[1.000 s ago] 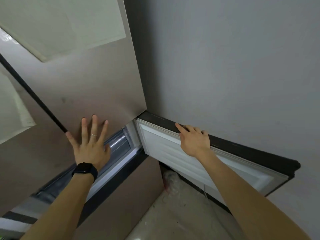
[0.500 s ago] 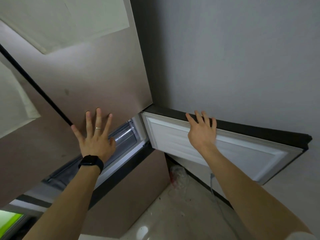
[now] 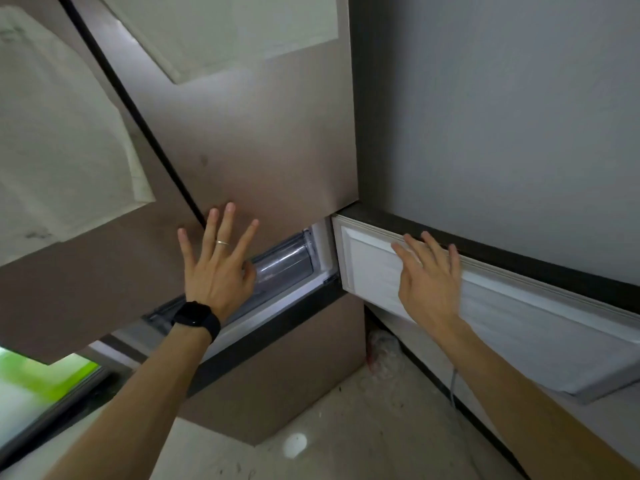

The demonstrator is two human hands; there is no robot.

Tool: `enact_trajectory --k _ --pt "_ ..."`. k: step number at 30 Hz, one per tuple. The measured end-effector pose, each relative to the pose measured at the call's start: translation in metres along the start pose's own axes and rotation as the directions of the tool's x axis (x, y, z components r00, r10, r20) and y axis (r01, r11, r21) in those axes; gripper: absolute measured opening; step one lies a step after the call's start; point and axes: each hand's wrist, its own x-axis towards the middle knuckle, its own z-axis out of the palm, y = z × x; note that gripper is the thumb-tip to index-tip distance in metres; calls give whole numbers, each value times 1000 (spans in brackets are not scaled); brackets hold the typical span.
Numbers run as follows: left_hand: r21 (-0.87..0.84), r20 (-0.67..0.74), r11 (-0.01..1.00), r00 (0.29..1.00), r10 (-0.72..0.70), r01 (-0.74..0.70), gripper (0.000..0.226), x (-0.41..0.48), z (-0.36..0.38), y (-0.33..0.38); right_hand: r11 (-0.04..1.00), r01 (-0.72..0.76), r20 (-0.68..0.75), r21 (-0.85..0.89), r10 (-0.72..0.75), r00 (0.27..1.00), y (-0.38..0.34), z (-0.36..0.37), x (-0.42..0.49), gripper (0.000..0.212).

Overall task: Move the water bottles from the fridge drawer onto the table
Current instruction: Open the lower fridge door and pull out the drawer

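While the left hand (image 3: 216,271) lies flat with its fingers spread and straight against the lower part of the brown upper door (image 3: 263,150), gripping nothing, the right hand (image 3: 429,282) rests open on the white inner liner (image 3: 519,313) of a small door swung out to the right, its straight fingertips reaching the pale gasket along that door's top edge. Between the two hands the compartment stands open, and the fridge drawer (image 3: 287,263), of clear plastic, sits inside it just behind the left thumb; glare covers its front and its contents cannot be made out. A black watch (image 3: 195,318) circles the left wrist and a thin ring (image 3: 222,242) sits on one finger. Two pale sheets are stuck to the fridge fronts, one high on the upper door (image 3: 225,29) and one on the door to the left (image 3: 59,133); no writing on them can be read, and no brand mark shows. The swung-out door's dark outer edge runs close along a grey surface (image 3: 502,116) on the right. Below the open compartment a brown lower front (image 3: 277,368) juts out to a corner, and the pale floor (image 3: 346,427) lies open between that corner and the right forearm. A crumpled plastic bag (image 3: 382,355) and a grey cable (image 3: 453,386) lie in the gap under the swung-out door. A bright green patch (image 3: 41,375) shows at lower left.
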Motion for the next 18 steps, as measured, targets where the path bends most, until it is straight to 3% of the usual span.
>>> enact_trajectory --k 2,4,6,8,10,13,15,18 --pt "4 -15 999 999 -34 34 85 -13 -2 -12 984 67 42 162 -75 996 -32 14 -6 42" --pt "31 -44 997 997 -69 70 86 -28 -1 -27 937 18 186 350 -89 978 -64 25 -12 36" --pt "83 -56 990 992 -109 113 85 -43 0 -45 826 -151 395 543 -93 914 -92 40 -16 34" --pt "131 -65 980 988 -142 149 79 -57 -1 -64 640 -440 624 630 -81 777 -121 53 -16 30" --pt "169 -55 971 985 -161 168 73 -66 -1 -84 443 -688 788 575 -71 612 -147 72 -12 23" --pt "223 -78 967 991 -106 121 67 -74 9 -105 184 -896 914 403 -117 387 -181 109 -7 20" --pt "263 -122 961 991 -58 89 66 -73 20 -111 57 -951 942 303 -167 290 -200 133 -5 23" --pt "303 -192 951 981 -7 66 63 -71 37 -116 -69 -974 954 214 -200 224 -227 166 -8 25"
